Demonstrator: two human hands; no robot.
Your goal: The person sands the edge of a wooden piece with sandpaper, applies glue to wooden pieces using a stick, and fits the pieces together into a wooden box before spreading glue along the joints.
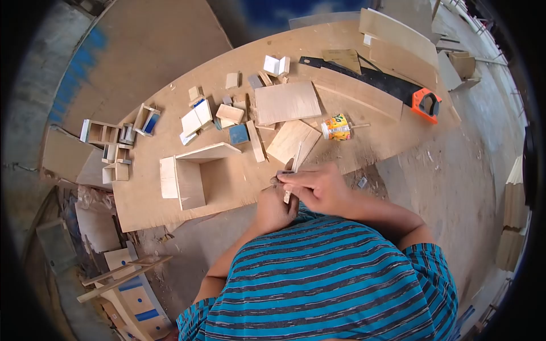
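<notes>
Close to my body at the table's front edge, both hands are closed around a thin wooden strip (297, 156). My left hand (275, 209) grips its lower part from below. My right hand (319, 186) pinches the strip from the right, its fingertips meeting the left thumb. A small dark piece shows at those fingertips, too small to name. Just beyond the hands lies a square wooden board (294, 142). To its right a yellow-labelled jar (336, 128) rests on its side, with a stick (360, 125) beside it.
On the wooden table (369, 149), an open wooden box frame (192, 181) stands left, with small wooden boxes (104, 134) at the left edge. Several blocks and a larger board (288, 103) lie mid-table. An orange-handled handsaw (424, 105) lies back right near long panels (398, 48).
</notes>
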